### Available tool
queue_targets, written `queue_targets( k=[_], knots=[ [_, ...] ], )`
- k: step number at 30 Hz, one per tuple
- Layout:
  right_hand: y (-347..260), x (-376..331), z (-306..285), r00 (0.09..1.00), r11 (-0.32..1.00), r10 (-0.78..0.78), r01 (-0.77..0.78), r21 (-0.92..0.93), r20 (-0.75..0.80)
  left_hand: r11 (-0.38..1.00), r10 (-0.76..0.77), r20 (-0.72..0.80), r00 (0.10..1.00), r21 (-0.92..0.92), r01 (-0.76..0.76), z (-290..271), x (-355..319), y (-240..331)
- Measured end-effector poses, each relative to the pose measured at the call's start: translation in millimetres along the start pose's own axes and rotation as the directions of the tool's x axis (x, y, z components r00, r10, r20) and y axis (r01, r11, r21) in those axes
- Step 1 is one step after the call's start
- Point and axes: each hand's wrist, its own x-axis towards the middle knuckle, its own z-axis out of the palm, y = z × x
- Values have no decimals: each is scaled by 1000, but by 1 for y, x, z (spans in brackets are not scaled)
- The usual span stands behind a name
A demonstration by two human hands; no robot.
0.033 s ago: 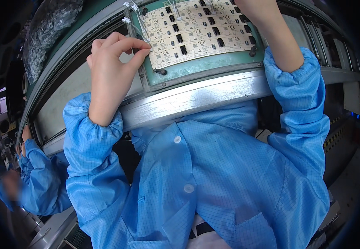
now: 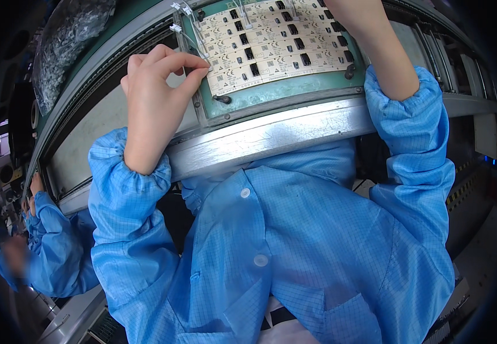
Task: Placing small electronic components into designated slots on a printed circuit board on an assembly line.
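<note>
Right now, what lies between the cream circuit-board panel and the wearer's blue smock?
In the head view, the green carrier's lower margin, then the silver metal rail, lie between the panel and smock.

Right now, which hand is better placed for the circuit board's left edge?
Probably left: the left hand pinches at the left edge of the circuit board; the right hand is far right, fingertips out of view.

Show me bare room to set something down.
The silver rail between the sleeves looks bare; so does the green strip between the circuit boards and metal frame. Crowded: the boards' black components, the white connectors beyond the left hand.
</note>
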Motion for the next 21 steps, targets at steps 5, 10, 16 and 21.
queue_targets(
  k=[5, 10, 16, 21],
  knots=[
    [-6, -8, 10, 994, 999, 46, -48, -17, -97, 972, 163, -101, 981, 184, -143, -4, -8, 15],
    [-4, -28, 9, 992, 933, 16, -61, -355, -126, 884, 291, 24, 956, 377, -278, -12, -20, 26],
    [-10, -32, 17, 992, 855, -86, 25, -517, -94, 862, 311, 178, 934, 361, -356, -27, -5, 28],
    [-3, -42, 21, 994, 876, 8, -59, -479, -107, 902, 282, 60, 958, 324, -286, -39, 60, 19]
  ],
)
